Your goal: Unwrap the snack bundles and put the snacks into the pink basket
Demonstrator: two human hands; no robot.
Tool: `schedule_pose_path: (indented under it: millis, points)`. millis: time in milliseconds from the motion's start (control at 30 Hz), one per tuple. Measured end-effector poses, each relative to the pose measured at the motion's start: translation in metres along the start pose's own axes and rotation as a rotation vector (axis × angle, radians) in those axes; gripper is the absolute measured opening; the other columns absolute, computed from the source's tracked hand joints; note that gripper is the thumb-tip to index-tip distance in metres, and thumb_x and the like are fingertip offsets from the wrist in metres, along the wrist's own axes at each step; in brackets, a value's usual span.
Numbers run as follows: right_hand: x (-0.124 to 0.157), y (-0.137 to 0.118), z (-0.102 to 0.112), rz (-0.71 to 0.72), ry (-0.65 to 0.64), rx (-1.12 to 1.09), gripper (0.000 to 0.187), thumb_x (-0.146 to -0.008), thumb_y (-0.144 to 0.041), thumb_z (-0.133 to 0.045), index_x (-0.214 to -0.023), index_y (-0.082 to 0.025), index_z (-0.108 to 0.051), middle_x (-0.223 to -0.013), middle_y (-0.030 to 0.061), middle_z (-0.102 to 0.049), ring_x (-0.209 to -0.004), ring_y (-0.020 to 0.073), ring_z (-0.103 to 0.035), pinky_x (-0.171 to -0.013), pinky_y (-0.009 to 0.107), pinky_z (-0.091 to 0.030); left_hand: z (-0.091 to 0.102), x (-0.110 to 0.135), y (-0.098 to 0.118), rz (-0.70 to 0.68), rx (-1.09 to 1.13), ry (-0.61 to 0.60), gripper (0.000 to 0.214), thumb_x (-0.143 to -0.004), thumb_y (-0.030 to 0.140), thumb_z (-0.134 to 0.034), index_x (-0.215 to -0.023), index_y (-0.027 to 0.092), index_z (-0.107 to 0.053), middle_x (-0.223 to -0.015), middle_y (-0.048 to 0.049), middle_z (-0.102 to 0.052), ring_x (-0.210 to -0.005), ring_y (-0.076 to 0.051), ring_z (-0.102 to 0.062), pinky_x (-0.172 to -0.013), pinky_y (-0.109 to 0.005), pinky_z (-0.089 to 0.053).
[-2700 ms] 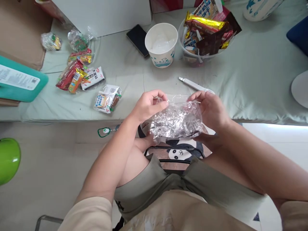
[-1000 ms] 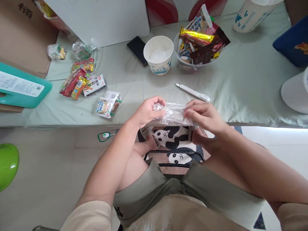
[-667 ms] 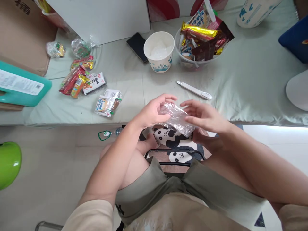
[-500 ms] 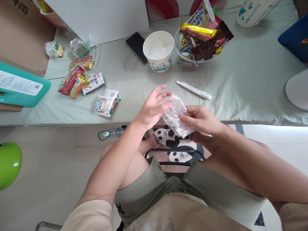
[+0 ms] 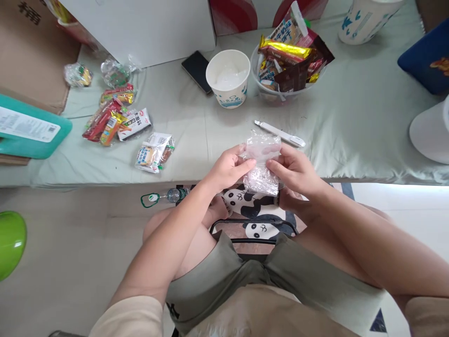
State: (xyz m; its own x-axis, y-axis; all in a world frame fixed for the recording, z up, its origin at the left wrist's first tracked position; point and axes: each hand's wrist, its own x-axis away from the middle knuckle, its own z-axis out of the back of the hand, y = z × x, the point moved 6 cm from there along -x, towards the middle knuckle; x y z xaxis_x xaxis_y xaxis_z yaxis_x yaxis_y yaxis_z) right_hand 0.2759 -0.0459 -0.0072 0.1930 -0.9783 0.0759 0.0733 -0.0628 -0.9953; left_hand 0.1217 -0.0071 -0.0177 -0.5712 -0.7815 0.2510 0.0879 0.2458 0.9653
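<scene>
A clear, crinkled plastic bag point(image 5: 261, 180) is held up between both hands at the table's front edge. My left hand point(image 5: 231, 166) is closed on its left side, thumb across the front. On the right side, my right hand point(image 5: 294, 168) pinches it the same way, with fingers behind the film. Just beyond the hands lies a white utility knife point(image 5: 279, 133) on the cloth. Farther back stands a paper cup point(image 5: 229, 89) with something whitish and translucent inside. Beside it a clear plastic bowl point(image 5: 280, 96) is heaped with wrapped snacks point(image 5: 286, 54).
Left on the cloth-covered table point(image 5: 196, 145) lie clear snack packs point(image 5: 154, 152) and several wrapped snacks point(image 5: 105, 119). A black phone point(image 5: 197, 71) rests behind the cup. A teal container point(image 5: 35, 128) stands far left, another paper cup point(image 5: 366, 23) back right, and a white round object point(image 5: 431, 133) at right.
My left hand, spread with fingers apart before, has closed on the bag's left side. The bag has turned more upright and now sits between both hands.
</scene>
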Motion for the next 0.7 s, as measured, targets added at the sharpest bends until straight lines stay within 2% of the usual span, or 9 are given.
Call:
schedule_pose_path:
  millis: [100,233,333,400,467,500,600,700]
  points:
    - [-0.003,-0.001,0.005,0.029,0.072,-0.076,0.009,-0.089,-0.034,-0.065,-0.091,-0.025,-0.065,-0.067,-0.0035,-0.055,-0.057,0.0114,-0.046,-0.054,0.029,-0.035,0.001,0.0,0.008,-0.034,0.123,-0.01,0.021,-0.081,0.036,-0.077,-0.092,0.023,-0.065,-0.066,0.0056,-0.057,-0.054,-0.008,-0.049,-0.053,-0.024,-0.041]
    - [-0.006,0.005,0.01,-0.027,0.091,-0.148,0.013,-0.084,-0.03,-0.058,-0.076,-0.024,-0.067,-0.064,-0.0007,-0.053,-0.057,0.0128,-0.043,-0.053,0.031,-0.031,0.006,0.0,0.014,-0.036,0.137,-0.008,0.011,-0.074,0.029,-0.074,-0.076,0.02,-0.068,-0.07,0.0023,-0.059,-0.06,-0.009,-0.05,-0.058,-0.024,-0.043]
    - [-0.007,0.002,0.01,-0.004,0.082,-0.121,0.022,-0.087,-0.036,-0.054,-0.074,-0.022,-0.066,-0.068,0.0022,-0.055,-0.06,0.014,-0.045,-0.053,0.032,-0.033,0.006,0.0,0.013,0.01,0.169,-0.039,0.023,-0.079,0.041,-0.064,-0.075,0.019,-0.069,-0.07,-0.0004,-0.058,-0.063,-0.011,-0.051,-0.06,-0.026,-0.046]
    - [-0.007,-0.002,0.007,0.02,0.077,-0.022,0.018,-0.088,-0.037,-0.06,-0.078,-0.022,-0.064,-0.07,0.0008,-0.054,-0.06,0.0125,-0.043,-0.054,0.031,-0.033,0.008,0.0,0.011,0.01,0.12,-0.005,0.031,-0.082,0.049,-0.065,-0.076,0.018,-0.067,-0.072,0.0,-0.056,-0.064,-0.01,-0.049,-0.059,-0.025,-0.046]
    - [-0.008,-0.003,0.003,0.012,0.079,0.037,0.013,-0.085,-0.032,-0.069,-0.089,-0.023,-0.06,-0.07,-0.003,-0.05,-0.058,0.0106,-0.041,-0.052,0.03,-0.032,0.011,0.0,0.011,-0.022,0.033,0.076,0.027,-0.078,0.043,-0.076,-0.083,0.019,-0.064,-0.077,0.0019,-0.055,-0.063,-0.008,-0.048,-0.059,-0.023,-0.044]
    - [-0.009,-0.002,0.001,0.004,0.09,0.033,0.02,-0.082,-0.029,-0.071,-0.096,-0.024,-0.058,-0.072,-0.0041,-0.049,-0.057,0.01,-0.041,-0.052,0.029,-0.032,0.012,-0.001,0.01,-0.044,0.013,0.109,0.03,-0.074,0.035,-0.081,-0.091,0.02,-0.063,-0.082,0.0026,-0.056,-0.064,-0.007,-0.049,-0.059,-0.022,-0.044]
    - [-0.015,0.0,-0.001,0.034,0.171,-0.006,0.036,-0.078,-0.024,-0.071,-0.108,-0.026,-0.052,-0.089,-0.0025,-0.051,-0.06,0.0083,-0.047,-0.052,0.027,-0.038,0.013,-0.004,0.008,-0.078,0.056,0.148,0.061,-0.067,0.022,-0.083,-0.121,0.029,-0.053,-0.098,0.002,-0.06,-0.068,-0.008,-0.057,-0.062,-0.023,-0.05]
    - [-0.026,0.0,-0.001,0.102,0.22,-0.001,0.037,-0.077,-0.025,-0.069,-0.109,-0.025,-0.052,-0.099,-0.0007,-0.053,-0.061,0.0065,-0.049,-0.053,0.026,-0.04,0.018,-0.009,0.007,-0.073,0.068,0.187,0.074,-0.067,0.019,-0.082,-0.129,0.033,-0.044,-0.099,0.0018,-0.063,-0.067,-0.009,-0.062,-0.063,-0.024,-0.053]
